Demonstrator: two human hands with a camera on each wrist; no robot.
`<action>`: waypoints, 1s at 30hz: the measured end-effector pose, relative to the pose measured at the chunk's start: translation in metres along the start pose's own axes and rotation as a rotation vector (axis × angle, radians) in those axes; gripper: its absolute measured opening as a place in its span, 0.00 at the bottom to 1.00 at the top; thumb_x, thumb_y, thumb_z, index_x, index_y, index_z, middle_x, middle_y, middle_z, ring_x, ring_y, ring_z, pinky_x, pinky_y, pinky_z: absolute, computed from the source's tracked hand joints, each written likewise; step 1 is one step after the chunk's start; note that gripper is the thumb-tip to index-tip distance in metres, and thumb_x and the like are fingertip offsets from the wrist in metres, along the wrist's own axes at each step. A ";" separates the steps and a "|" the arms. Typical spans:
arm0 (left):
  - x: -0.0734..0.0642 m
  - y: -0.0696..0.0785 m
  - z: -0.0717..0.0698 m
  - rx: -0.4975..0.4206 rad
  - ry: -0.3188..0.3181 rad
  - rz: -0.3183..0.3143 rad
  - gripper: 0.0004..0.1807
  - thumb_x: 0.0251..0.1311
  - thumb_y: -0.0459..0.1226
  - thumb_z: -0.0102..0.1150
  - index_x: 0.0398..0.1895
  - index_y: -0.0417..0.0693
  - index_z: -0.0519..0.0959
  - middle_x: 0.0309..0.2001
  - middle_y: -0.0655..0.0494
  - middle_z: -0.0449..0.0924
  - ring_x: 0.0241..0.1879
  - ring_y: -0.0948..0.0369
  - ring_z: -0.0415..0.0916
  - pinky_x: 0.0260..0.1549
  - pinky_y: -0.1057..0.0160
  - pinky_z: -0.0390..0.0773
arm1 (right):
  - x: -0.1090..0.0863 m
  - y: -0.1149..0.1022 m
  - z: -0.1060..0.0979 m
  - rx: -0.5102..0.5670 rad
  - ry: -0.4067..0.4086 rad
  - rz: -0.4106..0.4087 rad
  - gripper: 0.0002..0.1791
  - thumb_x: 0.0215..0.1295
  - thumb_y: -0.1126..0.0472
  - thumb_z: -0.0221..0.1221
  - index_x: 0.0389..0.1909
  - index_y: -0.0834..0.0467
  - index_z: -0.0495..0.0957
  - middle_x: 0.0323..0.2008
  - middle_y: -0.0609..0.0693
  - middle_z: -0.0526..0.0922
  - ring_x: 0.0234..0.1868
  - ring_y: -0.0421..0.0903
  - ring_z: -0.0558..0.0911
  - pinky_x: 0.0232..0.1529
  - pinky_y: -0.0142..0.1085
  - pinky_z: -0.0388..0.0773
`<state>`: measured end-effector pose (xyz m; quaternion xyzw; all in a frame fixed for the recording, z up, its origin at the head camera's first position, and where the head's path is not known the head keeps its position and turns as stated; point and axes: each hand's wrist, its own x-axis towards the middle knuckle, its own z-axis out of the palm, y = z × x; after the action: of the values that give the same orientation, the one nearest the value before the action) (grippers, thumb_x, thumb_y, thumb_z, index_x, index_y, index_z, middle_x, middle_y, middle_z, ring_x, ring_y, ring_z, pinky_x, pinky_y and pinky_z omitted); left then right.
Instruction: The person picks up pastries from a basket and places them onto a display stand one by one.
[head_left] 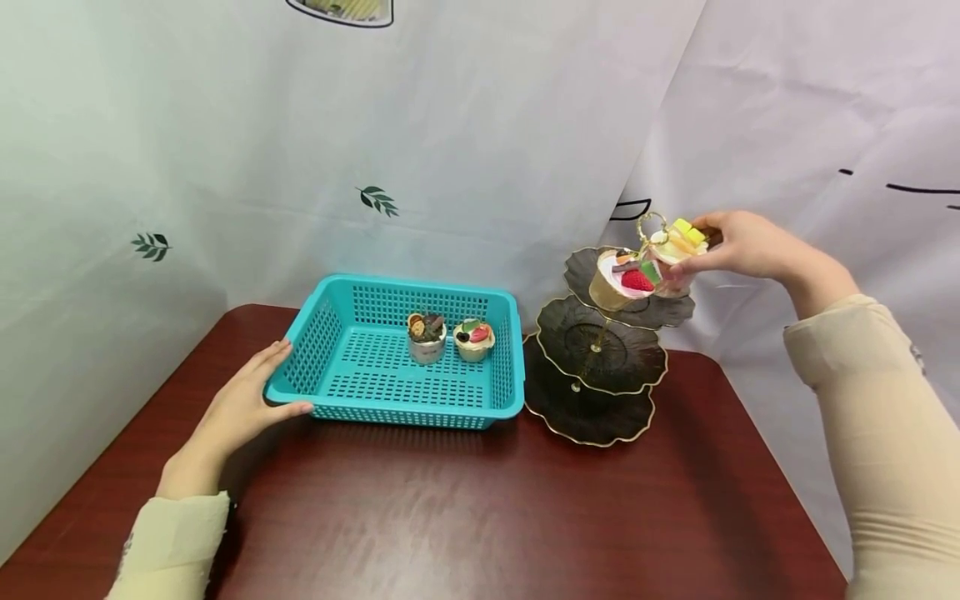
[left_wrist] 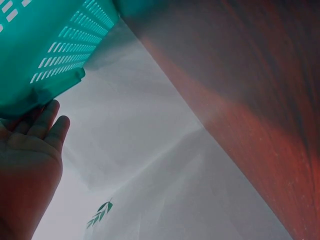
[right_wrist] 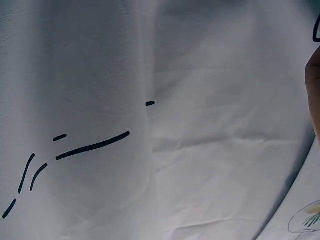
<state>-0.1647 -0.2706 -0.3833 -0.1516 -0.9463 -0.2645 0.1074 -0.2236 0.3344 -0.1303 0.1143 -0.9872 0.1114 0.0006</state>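
Note:
My right hand (head_left: pixel 753 246) pinches a cupcake (head_left: pixel 678 246) topped with yellow cubes, at the top tier of a three-tier dessert stand (head_left: pixel 600 350) with dark gold-edged plates. Beside it on that tier is another cupcake (head_left: pixel 617 283) with a strawberry and a green piece, leaning to one side. My left hand (head_left: pixel 240 404) rests at the front left corner of a turquoise basket (head_left: pixel 420 408), fingers along its left side and thumb at the front rim. In the left wrist view, fingertips touch the basket (left_wrist: pixel 60 85). The right wrist view catches only an edge of the hand (right_wrist: pixel 314 95).
Inside the basket stand a cupcake (head_left: pixel 427 340) with dark topping and a cupcake (head_left: pixel 474 340) with red and green topping. A gold ring handle (head_left: pixel 649 223) rises from the stand. White cloth (head_left: pixel 450 125) hangs behind the reddish-brown table (head_left: pixel 487 508).

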 end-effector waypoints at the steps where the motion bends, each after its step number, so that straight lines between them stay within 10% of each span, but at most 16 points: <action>1: 0.000 0.000 0.000 0.000 0.002 0.000 0.55 0.46 0.53 0.72 0.74 0.41 0.55 0.74 0.39 0.52 0.66 0.36 0.57 0.51 0.30 0.67 | 0.001 0.000 0.001 0.003 -0.005 -0.001 0.35 0.52 0.51 0.70 0.57 0.66 0.73 0.42 0.58 0.83 0.32 0.30 0.72 0.36 0.25 0.66; 30: -0.001 0.000 0.001 -0.008 0.019 0.013 0.54 0.45 0.52 0.73 0.73 0.41 0.57 0.74 0.41 0.54 0.67 0.37 0.57 0.52 0.31 0.66 | 0.003 -0.001 0.009 -0.031 -0.059 -0.036 0.34 0.51 0.49 0.70 0.55 0.64 0.74 0.37 0.52 0.80 0.34 0.39 0.72 0.37 0.29 0.67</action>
<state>-0.1637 -0.2707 -0.3843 -0.1557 -0.9431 -0.2691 0.1176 -0.2261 0.3305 -0.1388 0.1352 -0.9862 0.0926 -0.0249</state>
